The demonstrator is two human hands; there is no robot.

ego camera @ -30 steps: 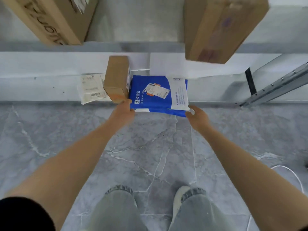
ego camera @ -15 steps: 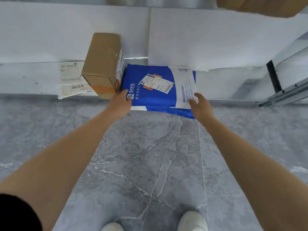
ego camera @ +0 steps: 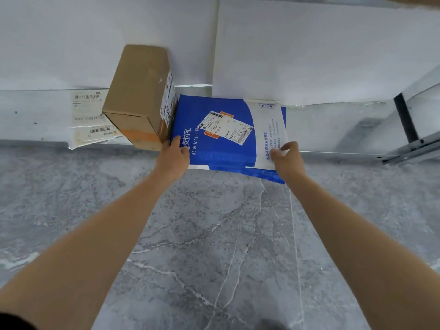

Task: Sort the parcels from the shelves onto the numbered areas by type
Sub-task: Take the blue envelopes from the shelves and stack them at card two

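Two hands hold one blue parcel (ego camera: 221, 134), which lies flat on a low white shelf (ego camera: 333, 129) with its near edge jutting over the lip. The left hand (ego camera: 172, 158) grips the edge at seven o'clock, thumb on top. The right hand (ego camera: 288, 160) pinches the white band at five o'clock. A cardboard box (ego camera: 140, 96) stands just beside the parcel at nine o'clock, with a flat white mailer (ego camera: 90, 120) beyond it. White panels (ego camera: 309, 55) back the shelf at twelve, and a metal rail (ego camera: 414, 148) slants at three. A grey veined stone floor (ego camera: 214, 234) spreads at six. Parcel and grips sit much as they did half a second ago, but the shoes have left view. The parcel is glossy blue with white lettering and a barcoded label.
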